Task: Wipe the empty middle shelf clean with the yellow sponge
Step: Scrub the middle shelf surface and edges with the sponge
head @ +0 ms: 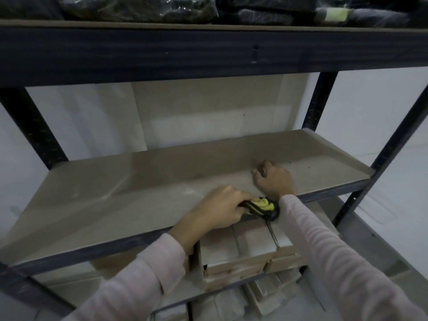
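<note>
The middle shelf (111, 195) is a bare brown board in a dark metal rack. My left hand (217, 208) grips the yellow sponge (102, 203) with its black backing at the shelf's front edge, near the centre. The sponge's yellow part shows just right of my fingers. My right hand (274, 179) rests on the board farther back and to the right, fingers curled down against the surface, with nothing seen in it. Both arms wear pale pink sleeves.
Dark wrapped bundles (139, 6) fill the top shelf above a thick dark beam (208, 54). Stacked cardboard boxes (243, 249) sit on the shelf below. Black uprights (322, 100) stand at the rack's corners. A white wall lies behind.
</note>
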